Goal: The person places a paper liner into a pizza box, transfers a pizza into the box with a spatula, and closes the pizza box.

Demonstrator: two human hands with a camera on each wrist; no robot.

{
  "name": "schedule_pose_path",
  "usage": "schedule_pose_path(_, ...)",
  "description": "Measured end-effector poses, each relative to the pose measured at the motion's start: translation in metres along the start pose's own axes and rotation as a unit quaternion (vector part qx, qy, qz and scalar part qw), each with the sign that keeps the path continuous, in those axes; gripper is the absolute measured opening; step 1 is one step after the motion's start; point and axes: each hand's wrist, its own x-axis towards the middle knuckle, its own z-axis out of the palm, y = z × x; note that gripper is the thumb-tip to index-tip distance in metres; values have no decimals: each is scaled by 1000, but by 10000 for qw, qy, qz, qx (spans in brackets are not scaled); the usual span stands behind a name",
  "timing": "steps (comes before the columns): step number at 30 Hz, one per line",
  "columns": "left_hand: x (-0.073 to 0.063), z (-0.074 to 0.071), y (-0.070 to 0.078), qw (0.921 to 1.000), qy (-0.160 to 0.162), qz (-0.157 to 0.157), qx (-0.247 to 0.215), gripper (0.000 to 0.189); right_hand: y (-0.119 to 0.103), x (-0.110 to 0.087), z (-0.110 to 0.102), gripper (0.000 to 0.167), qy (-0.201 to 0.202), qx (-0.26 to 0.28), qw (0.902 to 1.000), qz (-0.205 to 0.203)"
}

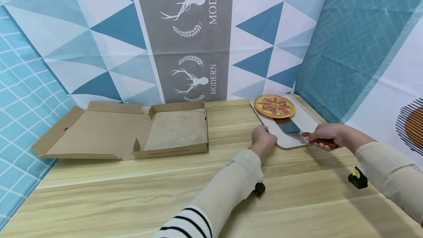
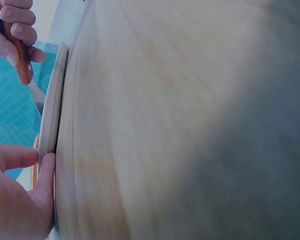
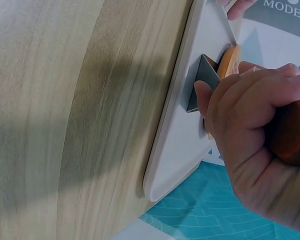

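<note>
A round pizza (image 1: 274, 106) with red and yellow topping lies at the far end of a white tray (image 1: 308, 119) at the back right. My right hand (image 1: 327, 135) grips the reddish-brown handle of a pizza server (image 1: 287, 125). Its flat metal blade slants down over the tray, the front end overlapped by the pizza's near edge. In the right wrist view, the fingers wrap round the handle (image 3: 292, 132). My left hand (image 1: 263, 138) is at the tray's left side. The left wrist view shows its thumb and a finger pinching the tray rim (image 2: 51, 117).
To the left, a cardboard pizza box (image 1: 170, 151) stands with its lid (image 1: 99, 129) folded back flat. Brown paper (image 1: 178, 126) lines its base. Patterned wall coverings (image 1: 264, 39) rise behind and beside the wooden table (image 1: 148, 190). Small black devices (image 1: 358, 177) show under both sleeves.
</note>
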Motion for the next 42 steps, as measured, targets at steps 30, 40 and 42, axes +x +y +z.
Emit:
schedule_pose_path(30, -1, 0, 3, 10000, 48, -42, 37, 42, -11, 12, -12, 24, 11, -242, 9997, 56)
schedule_pose_path(40, 1, 2, 2, 9999, 39, -101, -46, 44, -20, 22, -13, 26, 97, -172, 9998, 95)
schedule_pose_path(42, 1, 2, 2, 9999, 42, -109, -57, 45, -22, 24, -15, 26, 111, -161, 9997, 130)
